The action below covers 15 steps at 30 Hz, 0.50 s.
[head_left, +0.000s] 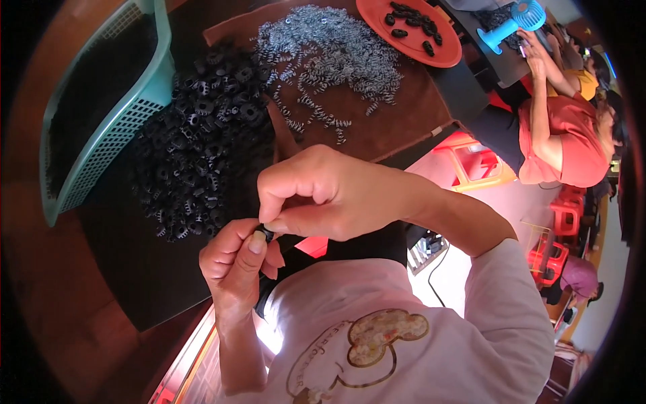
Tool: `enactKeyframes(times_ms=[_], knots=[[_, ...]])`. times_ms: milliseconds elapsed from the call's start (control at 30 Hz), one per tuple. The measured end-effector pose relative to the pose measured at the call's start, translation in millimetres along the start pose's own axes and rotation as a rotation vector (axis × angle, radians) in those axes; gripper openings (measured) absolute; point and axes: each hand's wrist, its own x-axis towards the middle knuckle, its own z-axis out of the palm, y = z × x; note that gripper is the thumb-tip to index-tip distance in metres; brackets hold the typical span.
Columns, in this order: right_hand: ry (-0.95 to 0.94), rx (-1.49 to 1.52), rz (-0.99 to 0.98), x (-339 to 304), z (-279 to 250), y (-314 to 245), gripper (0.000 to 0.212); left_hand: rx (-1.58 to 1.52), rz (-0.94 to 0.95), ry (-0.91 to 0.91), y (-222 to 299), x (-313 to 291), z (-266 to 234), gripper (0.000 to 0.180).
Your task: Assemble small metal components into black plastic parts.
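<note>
Just past the table's near edge, my left hand (235, 262) pinches a small black plastic part (264, 233) between thumb and fingers. My right hand (323, 195) comes over from the right, thumb and forefinger closed together at the top of that same part. Whether a spring sits between its fingertips is hidden. Beyond my hands lies a heap of black toothed plastic parts (202, 128). Farther back, a loose pile of small metal coil springs (336, 57) is spread over a brown cloth (410, 111).
A teal plastic basket (134, 101) stands tilted at the left, beside the black heap. An orange-red plate (441, 54) holding several black pieces sits at the back right. Beyond it are a light blue fan (501, 32), a person in a coral shirt (565, 141) and red stools (565, 219).
</note>
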Motion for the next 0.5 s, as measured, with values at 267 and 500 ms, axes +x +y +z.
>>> enactKeyframes(times_ms=[267, 500], knots=[[0.020, -0.125, 0.058, 1, 3, -9, 0.005, -0.038, 0.046, 0.015, -3, -1, -1, 0.022], [0.068, -0.390, -0.153, -3, 4, 4, 0.009, -0.025, 0.085, 0.056, -8, 3, 3, 0.021]])
